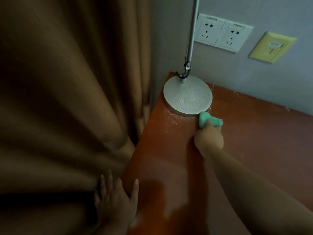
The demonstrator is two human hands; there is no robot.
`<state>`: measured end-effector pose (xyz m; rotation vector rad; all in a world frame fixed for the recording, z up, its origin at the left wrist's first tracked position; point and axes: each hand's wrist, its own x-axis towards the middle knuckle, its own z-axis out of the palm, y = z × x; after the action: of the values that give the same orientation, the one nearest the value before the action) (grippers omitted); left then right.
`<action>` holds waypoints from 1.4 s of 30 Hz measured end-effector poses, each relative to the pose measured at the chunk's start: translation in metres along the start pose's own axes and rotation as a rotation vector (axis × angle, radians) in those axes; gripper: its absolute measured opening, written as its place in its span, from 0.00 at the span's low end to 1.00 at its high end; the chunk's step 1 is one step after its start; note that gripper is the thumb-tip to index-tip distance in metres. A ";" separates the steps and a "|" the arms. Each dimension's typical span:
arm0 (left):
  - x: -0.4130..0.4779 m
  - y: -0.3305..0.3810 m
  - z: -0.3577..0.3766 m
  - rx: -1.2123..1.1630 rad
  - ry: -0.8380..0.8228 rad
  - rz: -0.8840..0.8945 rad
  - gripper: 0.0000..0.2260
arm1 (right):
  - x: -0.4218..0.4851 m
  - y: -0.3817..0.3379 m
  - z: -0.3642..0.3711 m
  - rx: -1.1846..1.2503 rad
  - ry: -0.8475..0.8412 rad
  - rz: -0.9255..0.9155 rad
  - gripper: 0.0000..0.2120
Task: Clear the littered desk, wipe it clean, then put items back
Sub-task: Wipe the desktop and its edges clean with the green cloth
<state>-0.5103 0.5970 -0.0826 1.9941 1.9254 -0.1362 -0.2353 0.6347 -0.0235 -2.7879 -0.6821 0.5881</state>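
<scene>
A reddish-brown desk (245, 136) fills the lower right of the head view, with white dust scattered near its far left corner. My right hand (209, 138) grips a bunched green cloth (205, 119) and presses it on the desk right at the front rim of a round silver lamp base (187, 97). My left hand (116, 199) lies flat with fingers spread at the desk's left edge, its thumb on the desktop and its fingers against the curtain.
A brown curtain (67, 99) hangs along the desk's left side. The lamp's silver pole (192, 31) rises from the base at the back corner. Two white wall sockets (223, 32) and a yellow wall plate (272, 47) sit on the grey wall behind.
</scene>
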 end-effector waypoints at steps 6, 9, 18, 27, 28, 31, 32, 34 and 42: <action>0.002 -0.001 0.000 0.024 -0.032 0.033 0.38 | -0.039 -0.083 0.044 -0.036 -0.164 -0.274 0.24; 0.002 -0.002 0.001 0.021 -0.036 0.047 0.41 | -0.049 -0.112 0.053 -0.055 -0.263 -0.417 0.24; 0.001 -0.004 0.002 0.032 -0.066 0.043 0.43 | -0.085 -0.139 0.033 0.974 -0.700 -0.112 0.18; -0.013 -0.007 -0.006 -0.186 0.183 0.092 0.44 | -0.046 -0.033 0.003 0.218 -0.039 -0.453 0.24; -0.013 -0.008 -0.006 -0.218 0.200 0.087 0.45 | -0.043 -0.033 0.006 0.165 -0.040 -0.466 0.25; -0.011 -0.007 -0.004 -0.254 0.195 0.068 0.44 | -0.041 -0.043 0.021 0.069 -0.056 -0.481 0.27; -0.008 -0.006 -0.003 -0.234 0.188 0.065 0.43 | -0.040 -0.047 0.028 0.052 -0.059 -0.468 0.27; -0.005 -0.005 -0.003 -0.171 0.145 0.071 0.42 | -0.037 -0.055 0.042 0.014 -0.046 -0.435 0.28; -0.004 -0.008 -0.001 -0.156 0.146 0.077 0.42 | -0.018 -0.089 0.050 -0.079 -0.102 -0.573 0.27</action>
<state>-0.5181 0.5935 -0.0817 2.0186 1.8781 0.1782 -0.3066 0.7088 -0.0365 -2.4532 -1.4763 0.5880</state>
